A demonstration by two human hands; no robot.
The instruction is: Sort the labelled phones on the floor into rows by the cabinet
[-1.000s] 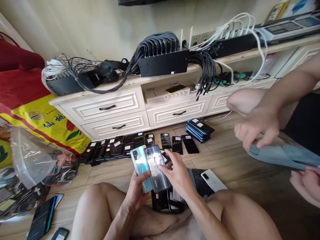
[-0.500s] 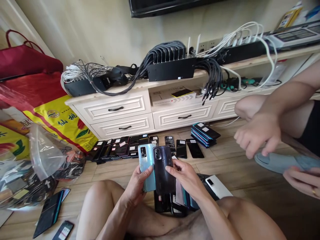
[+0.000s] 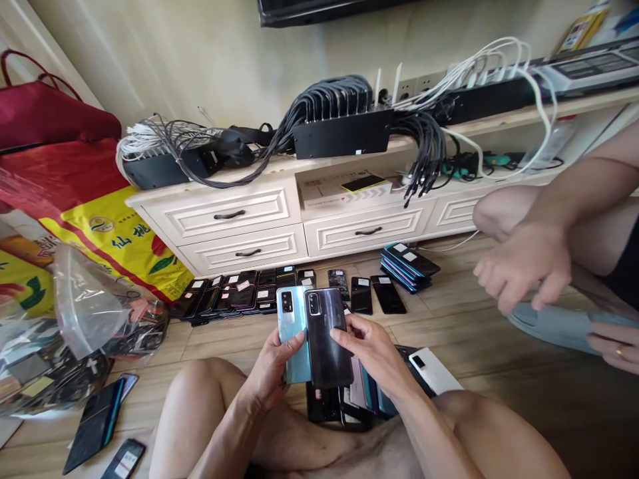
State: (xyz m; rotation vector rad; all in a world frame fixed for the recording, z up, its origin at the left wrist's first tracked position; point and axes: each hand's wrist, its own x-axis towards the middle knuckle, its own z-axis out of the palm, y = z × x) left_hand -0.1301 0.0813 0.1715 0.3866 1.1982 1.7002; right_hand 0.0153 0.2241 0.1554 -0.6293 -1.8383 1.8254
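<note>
Clasping a pale teal smartphone [image 3: 290, 336] in the left hand [image 3: 269, 371] and a dark smartphone [image 3: 323, 346] in the right hand [image 3: 374, 354], with grips closed and phones overlapped at lower centre, above a loose stack of handsets [image 3: 360, 399]; scarcely shifted from the preceding view.

Rows of phones [image 3: 234, 291] lie before the drawer cabinet [image 3: 229, 223], with charging hubs [image 3: 342, 133] apparently on top.

Glossy smartphone backs [image 3: 323, 339] at lower center; matt painted wood of the cabinet [image 3: 239, 229] above; crinkled clear plastic bag [image 3: 84, 299] at left.
</note>
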